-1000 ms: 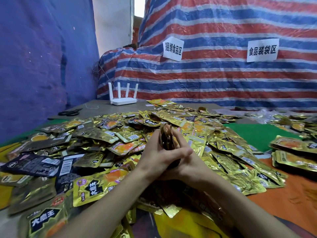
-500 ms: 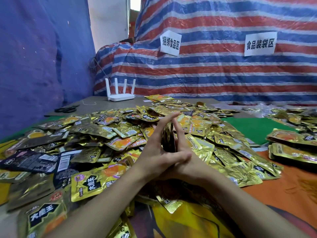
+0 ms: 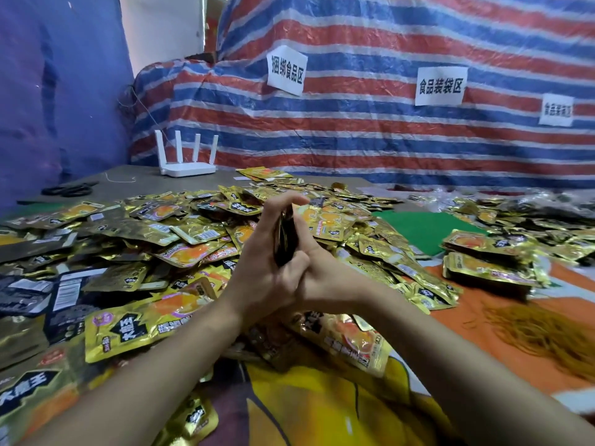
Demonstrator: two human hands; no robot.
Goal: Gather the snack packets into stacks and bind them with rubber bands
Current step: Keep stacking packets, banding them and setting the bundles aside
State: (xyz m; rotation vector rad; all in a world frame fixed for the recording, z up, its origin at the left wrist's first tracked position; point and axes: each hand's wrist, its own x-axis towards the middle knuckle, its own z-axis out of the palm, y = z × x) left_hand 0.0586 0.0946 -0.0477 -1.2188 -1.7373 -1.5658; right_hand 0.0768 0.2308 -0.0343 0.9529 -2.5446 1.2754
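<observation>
A thin stack of gold snack packets [image 3: 285,236] stands on edge above the table, seen edge-on. My left hand [image 3: 267,268] holds it from the left, fingers curved over its top. My right hand [image 3: 325,272] holds it from the right, mostly hidden behind the left. A wide heap of loose gold packets [image 3: 180,233] covers the table around and beyond both hands. A pile of orange-brown rubber bands [image 3: 547,329] lies on the orange cloth at the right.
Two stacked bundles of packets [image 3: 483,259] lie at the right near a green mat [image 3: 425,226]. A white router [image 3: 188,159] and black scissors [image 3: 69,189] sit at the table's far left. A striped tarp with paper labels hangs behind.
My fingers, stretched upward half a second ago, have closed over the stack's top. The camera tilted, bringing the rubber bands into view at the right.
</observation>
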